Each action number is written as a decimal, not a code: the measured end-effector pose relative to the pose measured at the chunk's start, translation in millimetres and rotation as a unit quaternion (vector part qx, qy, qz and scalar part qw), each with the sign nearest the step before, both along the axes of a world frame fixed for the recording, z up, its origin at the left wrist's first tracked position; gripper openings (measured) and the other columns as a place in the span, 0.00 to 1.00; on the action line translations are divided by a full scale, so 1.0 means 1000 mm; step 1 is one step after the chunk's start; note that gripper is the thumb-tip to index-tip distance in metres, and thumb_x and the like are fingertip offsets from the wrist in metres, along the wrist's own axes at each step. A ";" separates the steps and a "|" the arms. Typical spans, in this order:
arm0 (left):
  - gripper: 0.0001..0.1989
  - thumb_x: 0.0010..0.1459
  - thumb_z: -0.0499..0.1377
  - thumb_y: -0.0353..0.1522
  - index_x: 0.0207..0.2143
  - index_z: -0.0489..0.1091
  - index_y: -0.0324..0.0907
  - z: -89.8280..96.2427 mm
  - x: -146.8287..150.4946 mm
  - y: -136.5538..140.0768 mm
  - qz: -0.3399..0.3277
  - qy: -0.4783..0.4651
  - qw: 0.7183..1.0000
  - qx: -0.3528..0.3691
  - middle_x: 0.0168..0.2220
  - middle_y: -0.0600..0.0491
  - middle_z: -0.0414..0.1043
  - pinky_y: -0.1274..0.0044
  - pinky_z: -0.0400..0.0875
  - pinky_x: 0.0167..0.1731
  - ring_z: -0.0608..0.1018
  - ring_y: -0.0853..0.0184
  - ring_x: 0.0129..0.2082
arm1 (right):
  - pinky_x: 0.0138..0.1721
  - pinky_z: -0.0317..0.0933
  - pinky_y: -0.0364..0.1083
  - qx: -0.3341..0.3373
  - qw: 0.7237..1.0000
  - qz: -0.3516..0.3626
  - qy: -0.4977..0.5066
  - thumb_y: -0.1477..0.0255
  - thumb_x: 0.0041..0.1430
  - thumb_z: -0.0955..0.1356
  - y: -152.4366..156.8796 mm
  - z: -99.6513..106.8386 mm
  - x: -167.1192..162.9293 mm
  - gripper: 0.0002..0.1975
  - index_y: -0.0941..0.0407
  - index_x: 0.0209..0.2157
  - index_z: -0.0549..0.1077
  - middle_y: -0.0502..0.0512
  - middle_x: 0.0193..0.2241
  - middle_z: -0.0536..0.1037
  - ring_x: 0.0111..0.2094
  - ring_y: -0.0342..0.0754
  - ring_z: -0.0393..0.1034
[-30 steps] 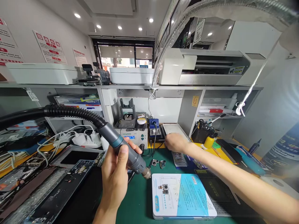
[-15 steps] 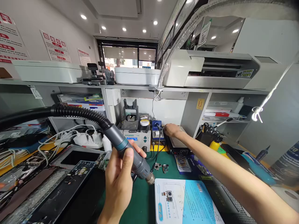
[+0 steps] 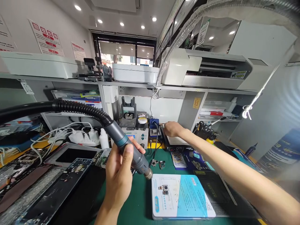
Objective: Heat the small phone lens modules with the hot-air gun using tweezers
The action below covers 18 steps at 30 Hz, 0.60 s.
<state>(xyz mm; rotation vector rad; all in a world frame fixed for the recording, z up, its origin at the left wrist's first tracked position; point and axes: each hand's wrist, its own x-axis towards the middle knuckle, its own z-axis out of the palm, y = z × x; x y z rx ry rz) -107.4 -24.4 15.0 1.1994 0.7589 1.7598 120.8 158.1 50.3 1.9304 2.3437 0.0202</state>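
Observation:
My left hand (image 3: 120, 170) is wrapped around the dark grey handle of a hot air gun (image 3: 122, 140). Its metal nozzle points down and right, near the corner of a white and blue flat box (image 3: 185, 197). On that box lies a small phone camera module (image 3: 165, 189). My right hand (image 3: 173, 128) reaches to the back, over the left edge of a flat heating plate (image 3: 179, 145). Its fingers are curled and mostly hidden, so what they hold cannot be made out. Two small camera parts (image 3: 157, 163) lie on the green mat (image 3: 133, 206).
A hot air station (image 3: 138, 137) and a blue soldering station (image 3: 154, 124) stand at the back. Phone housings and boards (image 3: 67, 184) crowd the left. A white power strip (image 3: 84, 136) with cables sits behind them. A clear hose (image 3: 178, 43) arches overhead.
The view has shifted, so the bench items sit a little further left and higher. My left hand keeps the hot air gun; my right hand stays at the back by the heating plate.

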 end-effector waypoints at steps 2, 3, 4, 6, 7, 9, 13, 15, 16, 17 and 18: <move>0.15 0.66 0.57 0.45 0.48 0.69 0.46 0.001 0.000 0.000 0.000 -0.005 1.000 -0.001 0.38 0.53 0.70 0.70 0.76 0.42 0.79 0.65 0.38 | 0.51 0.71 0.55 0.015 0.998 0.000 0.053 0.64 0.69 0.69 -0.024 0.008 0.020 0.18 0.58 0.54 0.73 0.61 0.53 0.75 0.50 0.52 0.74; 0.16 0.66 0.57 0.45 0.48 0.69 0.46 0.001 0.001 0.000 0.001 -0.008 1.000 -0.002 0.38 0.53 0.70 0.70 0.76 0.41 0.79 0.64 0.38 | 0.51 0.71 0.55 0.022 0.996 -0.001 0.081 0.64 0.69 0.68 -0.036 0.011 0.032 0.17 0.57 0.54 0.73 0.60 0.53 0.75 0.50 0.52 0.74; 0.16 0.66 0.58 0.45 0.48 0.69 0.46 0.001 0.001 0.000 -0.001 -0.008 1.000 -0.006 0.39 0.53 0.70 0.70 0.76 0.40 0.79 0.64 0.38 | 0.52 0.71 0.55 0.029 0.994 -0.005 0.108 0.64 0.69 0.68 -0.047 0.013 0.043 0.17 0.57 0.54 0.73 0.60 0.53 0.75 0.50 0.52 0.74; 0.16 0.65 0.58 0.46 0.48 0.69 0.46 0.001 0.004 -0.001 -0.007 -0.006 1.000 -0.009 0.39 0.52 0.70 0.71 0.76 0.39 0.78 0.64 0.39 | 0.52 0.71 0.56 0.035 0.987 -0.021 0.157 0.63 0.69 0.68 -0.061 0.014 0.062 0.17 0.58 0.54 0.73 0.59 0.52 0.76 0.50 0.52 0.74; 0.17 0.65 0.57 0.46 0.48 0.69 0.46 0.001 0.006 -0.002 -0.012 -0.005 1.000 -0.009 0.39 0.52 0.70 0.71 0.76 0.40 0.78 0.64 0.39 | 0.52 0.71 0.56 0.032 0.983 -0.034 0.178 0.63 0.69 0.68 -0.064 0.013 0.069 0.17 0.58 0.53 0.74 0.59 0.52 0.76 0.50 0.52 0.74; 0.16 0.66 0.57 0.46 0.47 0.69 0.45 0.000 0.011 -0.004 -0.019 -0.003 1.000 -0.006 0.39 0.52 0.70 0.72 0.76 0.40 0.78 0.65 0.39 | 0.51 0.71 0.55 0.011 0.975 -0.064 0.211 0.63 0.69 0.68 -0.059 0.008 0.077 0.17 0.58 0.53 0.74 0.59 0.52 0.76 0.50 0.52 0.74; 0.17 0.65 0.58 0.47 0.47 0.69 0.45 -0.001 0.020 -0.006 -0.027 0.003 1.000 -0.011 0.37 0.53 0.71 0.73 0.77 0.40 0.78 0.65 0.38 | 0.48 0.73 0.54 -0.068 0.956 -0.114 0.260 0.64 0.68 0.69 -0.026 -0.002 0.072 0.18 0.59 0.54 0.72 0.60 0.51 0.76 0.47 0.51 0.75; 0.18 0.64 0.58 0.47 0.47 0.69 0.44 -0.002 0.022 -0.006 -0.028 0.006 0.999 -0.015 0.36 0.53 0.71 0.72 0.77 0.42 0.78 0.65 0.38 | 0.48 0.73 0.54 -0.096 0.950 -0.128 0.268 0.64 0.68 0.69 -0.010 -0.005 0.065 0.18 0.59 0.55 0.72 0.60 0.52 0.76 0.48 0.51 0.75; 0.18 0.64 0.59 0.47 0.47 0.69 0.44 -0.003 0.022 -0.005 -0.027 0.006 0.999 -0.017 0.36 0.53 0.71 0.72 0.77 0.42 0.78 0.65 0.38 | 0.48 0.73 0.54 -0.104 0.949 -0.134 0.267 0.64 0.68 0.69 -0.003 -0.005 0.061 0.19 0.59 0.55 0.72 0.60 0.52 0.76 0.48 0.51 0.75; 0.19 0.64 0.59 0.47 0.47 0.69 0.44 -0.003 0.021 -0.004 -0.024 0.006 0.999 -0.020 0.36 0.52 0.72 0.72 0.77 0.41 0.78 0.65 0.38 | 0.48 0.73 0.54 -0.109 0.950 -0.138 0.260 0.64 0.68 0.69 0.002 -0.005 0.057 0.19 0.59 0.55 0.72 0.60 0.52 0.76 0.48 0.51 0.75; 0.19 0.63 0.59 0.47 0.47 0.69 0.44 -0.003 0.020 -0.004 -0.022 0.006 0.999 -0.023 0.36 0.52 0.72 0.72 0.77 0.40 0.78 0.65 0.37 | 0.49 0.73 0.54 -0.110 0.952 -0.141 0.249 0.64 0.68 0.69 0.006 -0.005 0.054 0.19 0.59 0.55 0.72 0.60 0.52 0.76 0.48 0.51 0.75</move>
